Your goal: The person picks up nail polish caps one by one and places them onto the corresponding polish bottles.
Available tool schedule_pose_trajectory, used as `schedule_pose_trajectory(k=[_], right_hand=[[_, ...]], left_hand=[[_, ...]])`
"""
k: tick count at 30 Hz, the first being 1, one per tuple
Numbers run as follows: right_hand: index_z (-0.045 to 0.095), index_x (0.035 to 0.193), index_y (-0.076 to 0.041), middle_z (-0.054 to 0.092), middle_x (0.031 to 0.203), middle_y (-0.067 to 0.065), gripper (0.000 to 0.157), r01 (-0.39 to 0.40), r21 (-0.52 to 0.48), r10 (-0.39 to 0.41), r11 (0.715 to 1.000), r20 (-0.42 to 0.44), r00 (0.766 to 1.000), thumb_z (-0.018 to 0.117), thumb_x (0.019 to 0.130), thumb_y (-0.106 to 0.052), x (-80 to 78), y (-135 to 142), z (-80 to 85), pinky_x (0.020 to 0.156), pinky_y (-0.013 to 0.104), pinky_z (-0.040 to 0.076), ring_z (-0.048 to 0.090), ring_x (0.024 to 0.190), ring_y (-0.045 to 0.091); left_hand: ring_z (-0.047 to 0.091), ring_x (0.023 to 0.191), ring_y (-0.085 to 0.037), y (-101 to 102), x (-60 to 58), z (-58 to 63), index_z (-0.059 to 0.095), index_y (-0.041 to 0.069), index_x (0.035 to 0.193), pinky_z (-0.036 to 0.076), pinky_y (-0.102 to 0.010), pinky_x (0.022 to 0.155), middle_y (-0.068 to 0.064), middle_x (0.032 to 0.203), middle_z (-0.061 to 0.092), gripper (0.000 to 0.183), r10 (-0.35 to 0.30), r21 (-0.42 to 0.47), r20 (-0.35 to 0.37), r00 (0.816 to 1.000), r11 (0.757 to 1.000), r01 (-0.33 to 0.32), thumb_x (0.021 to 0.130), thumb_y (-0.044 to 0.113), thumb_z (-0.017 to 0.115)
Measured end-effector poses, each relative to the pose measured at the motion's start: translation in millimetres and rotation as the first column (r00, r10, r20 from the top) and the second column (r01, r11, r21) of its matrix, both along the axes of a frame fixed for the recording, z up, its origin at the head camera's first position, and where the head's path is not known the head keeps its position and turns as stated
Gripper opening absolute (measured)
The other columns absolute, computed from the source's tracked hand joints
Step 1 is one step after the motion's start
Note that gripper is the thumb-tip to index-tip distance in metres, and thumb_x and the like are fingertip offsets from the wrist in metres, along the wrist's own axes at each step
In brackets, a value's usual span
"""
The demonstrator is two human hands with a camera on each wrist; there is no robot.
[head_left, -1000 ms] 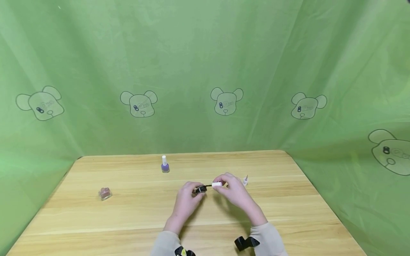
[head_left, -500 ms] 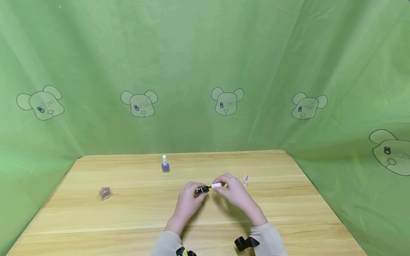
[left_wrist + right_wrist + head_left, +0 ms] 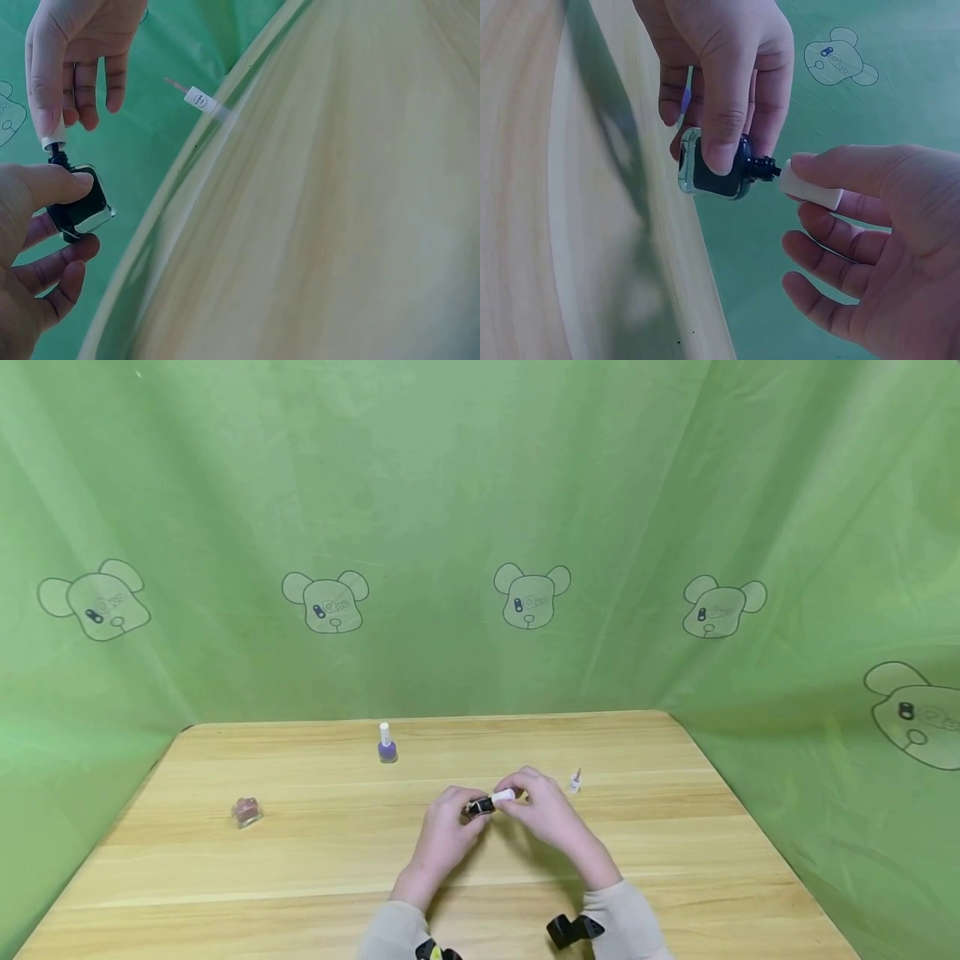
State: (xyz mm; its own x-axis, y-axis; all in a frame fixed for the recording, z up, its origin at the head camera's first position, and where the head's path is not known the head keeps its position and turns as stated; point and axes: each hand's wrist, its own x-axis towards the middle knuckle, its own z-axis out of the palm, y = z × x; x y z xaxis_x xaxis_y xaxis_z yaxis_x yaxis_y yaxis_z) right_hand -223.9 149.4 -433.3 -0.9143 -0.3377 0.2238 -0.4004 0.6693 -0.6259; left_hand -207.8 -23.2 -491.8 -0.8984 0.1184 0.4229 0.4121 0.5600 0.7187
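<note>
My left hand grips a small glass nail polish bottle of black polish, tilted with its neck toward the right hand. The thumb presses on its flat side. My right hand pinches the white brush cap between thumb and fingers. In the right wrist view a short dark length of brush stem shows between cap and bottle neck; its lower end is hidden inside the bottle. Both hands are held above the table.
Another white brush cap stands on the wooden table with its brush upward, just beyond the right hand. A capped purple nail polish bottle stands at the back. A pinkish bottle sits at the left. Green curtain surrounds the table.
The gap between cap and bottle has narrowed, with less brush stem showing. My left hand has moved slightly right with the bottle; the right hand has stayed nearly in place.
</note>
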Motion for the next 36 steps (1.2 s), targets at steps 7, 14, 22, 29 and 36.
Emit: schedule_pose_trajectory(k=[7,14,22,29,36], right_hand=[[0.072,0.096,-0.011,0.066,0.094,0.001,0.013,-0.017,-0.002,0.017,1.0,0.004,1.0,0.074,0.083,-0.015,2.1,-2.6,-0.6,0.077,0.029,0.05,0.058,0.087,0.013],[0.072,0.093,-0.012,0.066,0.094,0.001,0.01,-0.027,0.014,0.027,1.0,-0.005,1.0,0.073,0.084,-0.014,1.7,-2.3,-1.7,0.078,0.034,0.052,0.059,0.089,0.015],[0.071,0.097,-0.011,0.067,0.095,0.001,0.013,-0.052,0.021,0.052,0.998,0.001,0.999,0.072,0.085,-0.015,0.8,-0.2,-2.3,0.08,0.037,0.054,0.06,0.09,0.016],[0.061,0.124,-0.008,0.068,0.104,0.004,0.041,-0.021,-0.121,0.031,0.992,0.084,0.996,0.072,0.086,-0.019,-5.6,8.0,-3.7,0.079,0.028,0.053,0.061,0.097,0.019],[0.059,0.131,-0.011,0.066,0.127,0.008,0.04,-0.108,-0.157,0.127,0.982,0.111,0.986,0.065,0.093,-0.023,-7.5,11.7,-5.0,0.087,0.029,0.053,0.061,0.113,0.028]], left_hand=[[0.062,0.084,-0.012,2.0,2.4,2.1,0.07,0.009,0.108,0.055,-0.022,0.076,-0.004,0.099,0.069,0.028,-0.011,0.0,-0.017,1.0,1.0,0.011,0.081,0.014,0.076],[0.064,0.086,-0.014,2.6,3.4,3.0,0.071,0.008,0.107,0.056,-0.024,0.078,-0.004,0.1,0.07,0.027,-0.021,-0.002,-0.026,0.999,1.0,0.021,0.081,0.012,0.077],[0.063,0.084,-0.012,2.3,2.7,1.3,0.071,0.008,0.108,0.055,-0.022,0.076,-0.003,0.099,0.069,0.027,-0.03,0.017,-0.002,1.0,0.999,0.03,0.082,0.012,0.077],[0.057,0.077,-0.008,0.4,-1.3,-3.0,0.071,0.007,0.108,0.051,-0.017,0.068,-0.006,0.096,0.069,0.027,-0.058,0.126,0.037,0.998,0.991,0.053,0.083,0.018,0.077],[0.065,0.082,-0.012,-2.0,-5.7,-10.7,0.071,0.006,0.111,0.055,-0.015,0.073,-0.013,0.105,0.069,0.031,-0.152,0.256,0.155,0.976,0.961,0.109,0.084,0.021,0.075]])
